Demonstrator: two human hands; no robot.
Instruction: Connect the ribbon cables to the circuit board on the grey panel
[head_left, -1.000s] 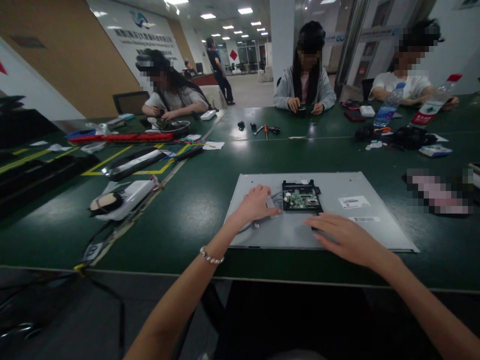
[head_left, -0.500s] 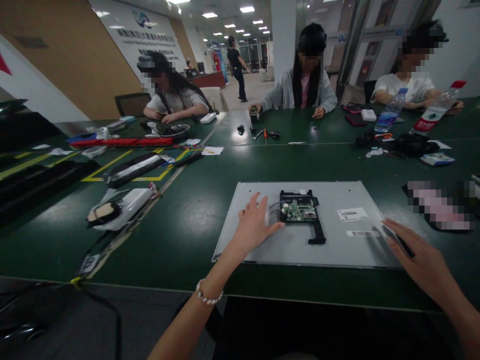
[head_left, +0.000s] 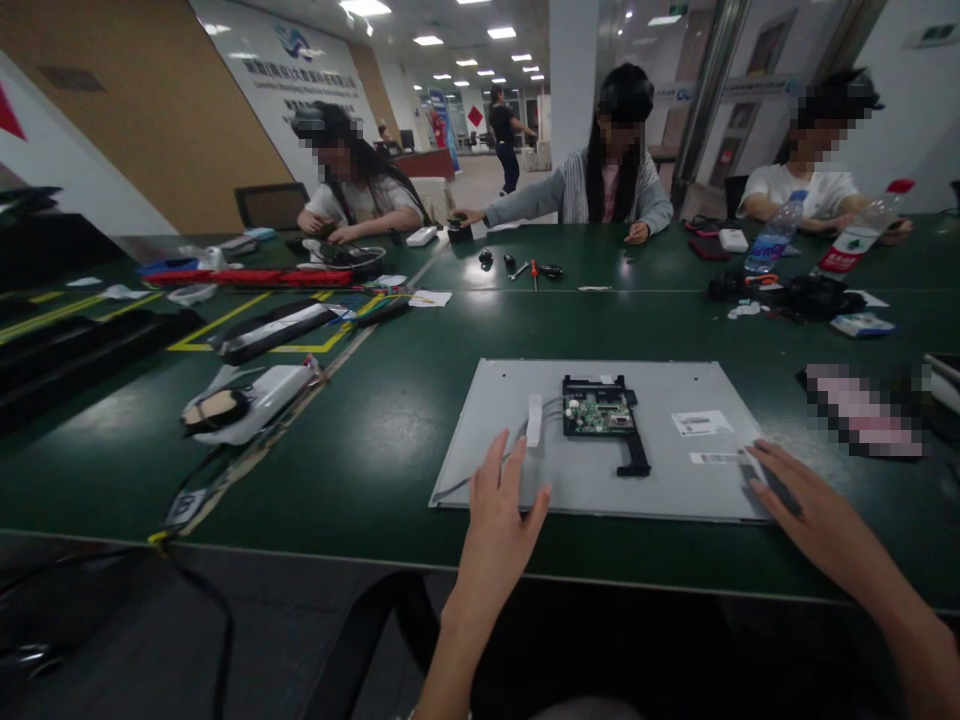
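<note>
A flat grey panel lies on the green table in front of me. Near its middle sits a black bracket around a green circuit board, with thin grey cables running left under a strip of white tape. My left hand is over the panel's lower left part, fingers spread and holding nothing. My right hand is at the panel's right edge, fingers stretched out, near a white label. Whether its fingertips touch the panel is unclear.
Three people sit across the table. A screwdriver and small tools lie near the far side. Two bottles stand at the right, beside black cables. A white device and a black bar lie left.
My left hand has moved down and toward me, uncovering the tape and cables. My right hand has shifted slightly left. A person across has reached out to the left.
</note>
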